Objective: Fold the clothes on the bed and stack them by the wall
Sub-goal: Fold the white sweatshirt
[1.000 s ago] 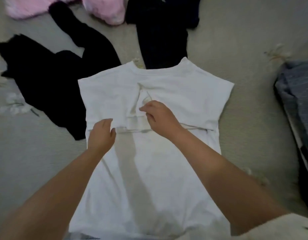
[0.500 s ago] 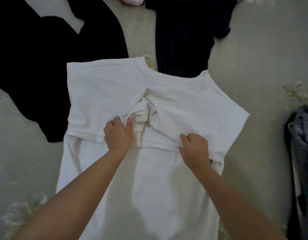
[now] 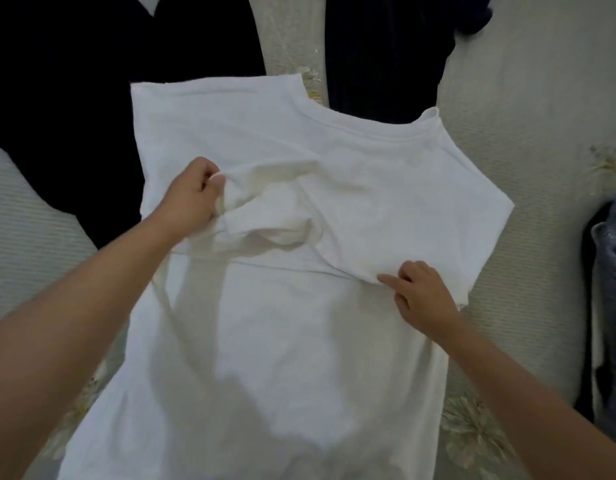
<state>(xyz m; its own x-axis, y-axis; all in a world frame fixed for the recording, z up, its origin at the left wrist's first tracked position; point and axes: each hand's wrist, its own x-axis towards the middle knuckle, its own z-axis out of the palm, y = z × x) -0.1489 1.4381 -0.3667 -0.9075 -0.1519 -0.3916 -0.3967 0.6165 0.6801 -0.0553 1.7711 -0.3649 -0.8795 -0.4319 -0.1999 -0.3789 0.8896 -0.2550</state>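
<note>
A white T-shirt (image 3: 368, 174) lies flat on the bed, collar toward the far side, with a crumpled fold of its cloth bunched in the middle of the chest. My left hand (image 3: 192, 195) pinches that bunched cloth at its left end and lifts it slightly. My right hand (image 3: 420, 292) rests lower right on the shirt, fingers spread, fingertips touching the edge of the folded-over layer.
A black garment (image 3: 57, 98) lies at the far left, partly under the shirt. Another dark garment (image 3: 386, 57) lies beyond the collar. A blue-grey denim piece (image 3: 611, 271) sits at the right edge. The beige bedcover (image 3: 524, 98) shows around them.
My left hand moved up and left and now grips the bunched cloth. My right hand slid slightly right along the fold's edge. The camera moved closer to the shirt.
</note>
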